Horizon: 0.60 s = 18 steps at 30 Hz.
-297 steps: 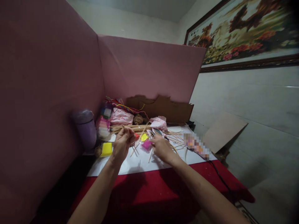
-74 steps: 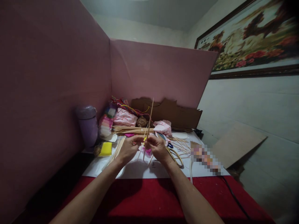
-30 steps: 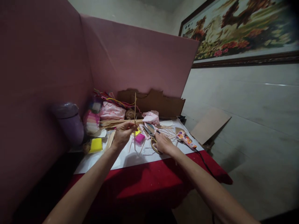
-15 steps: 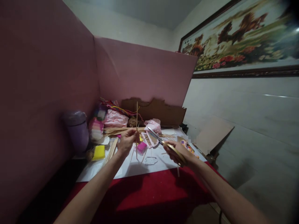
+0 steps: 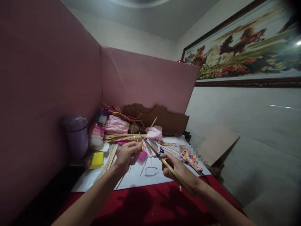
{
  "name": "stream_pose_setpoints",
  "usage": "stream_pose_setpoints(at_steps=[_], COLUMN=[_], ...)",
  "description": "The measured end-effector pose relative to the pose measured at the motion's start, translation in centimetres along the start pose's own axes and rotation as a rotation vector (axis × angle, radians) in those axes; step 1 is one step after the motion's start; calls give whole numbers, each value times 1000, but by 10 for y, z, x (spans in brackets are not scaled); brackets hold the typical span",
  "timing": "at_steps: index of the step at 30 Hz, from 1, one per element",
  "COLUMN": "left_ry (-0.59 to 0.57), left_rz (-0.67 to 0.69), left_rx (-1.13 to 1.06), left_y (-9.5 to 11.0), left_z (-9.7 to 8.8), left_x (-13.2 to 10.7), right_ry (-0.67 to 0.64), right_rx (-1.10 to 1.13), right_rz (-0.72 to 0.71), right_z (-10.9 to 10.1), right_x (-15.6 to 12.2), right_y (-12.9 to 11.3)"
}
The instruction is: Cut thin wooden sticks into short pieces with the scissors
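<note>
My left hand (image 5: pixel 129 153) pinches thin wooden sticks (image 5: pixel 153 122) between thumb and fingers. One long stick slants up to the right, its other end showing below the hand; a shorter pointed one rises beside it. My right hand (image 5: pixel 178 171) is wrapped round scissors (image 5: pixel 171 169) with gold-coloured handles. The blades point up and left, their tips close to the long stick just right of my left fingers; I cannot tell whether they touch it. Below the blades, a small outlined shape (image 5: pixel 151 171) lies on the white sheet (image 5: pixel 136 180).
More sticks (image 5: pixel 125 137) lie across the back and at left. Around them are a yellow block (image 5: pixel 96 160), a magenta packet (image 5: pixel 142 157), pink cloth (image 5: pixel 117 124), a twine ball (image 5: pixel 134 128), torn cardboard (image 5: pixel 162 119) and a flower-patterned glue gun (image 5: pixel 191 161). A purple lidded container (image 5: pixel 77 138) stands left.
The long stick has tilted from upright to slanting right. The scissors have come closer to my left hand, blades now nearly together. The camera view has shifted slightly.
</note>
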<state>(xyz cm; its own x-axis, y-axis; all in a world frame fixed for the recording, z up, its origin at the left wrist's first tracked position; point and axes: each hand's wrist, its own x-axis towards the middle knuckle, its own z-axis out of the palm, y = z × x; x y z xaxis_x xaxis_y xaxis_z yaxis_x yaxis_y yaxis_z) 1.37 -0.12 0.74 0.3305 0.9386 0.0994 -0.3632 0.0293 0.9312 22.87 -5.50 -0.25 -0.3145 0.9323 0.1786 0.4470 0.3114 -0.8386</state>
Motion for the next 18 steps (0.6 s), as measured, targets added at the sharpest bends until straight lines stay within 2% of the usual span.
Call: stream_pose_setpoints(at_steps=[9, 18], left_ry=[98, 147], left_rz=[-61, -80], left_rx=[123, 195], left_y=[9, 15], left_z=[-3, 0], left_x=[-21, -31], right_ry=[-61, -87], right_rx=[67, 93], right_rz=[-72, -117], right_z=[22, 29], right_x=[11, 10], right_y=[-9, -18])
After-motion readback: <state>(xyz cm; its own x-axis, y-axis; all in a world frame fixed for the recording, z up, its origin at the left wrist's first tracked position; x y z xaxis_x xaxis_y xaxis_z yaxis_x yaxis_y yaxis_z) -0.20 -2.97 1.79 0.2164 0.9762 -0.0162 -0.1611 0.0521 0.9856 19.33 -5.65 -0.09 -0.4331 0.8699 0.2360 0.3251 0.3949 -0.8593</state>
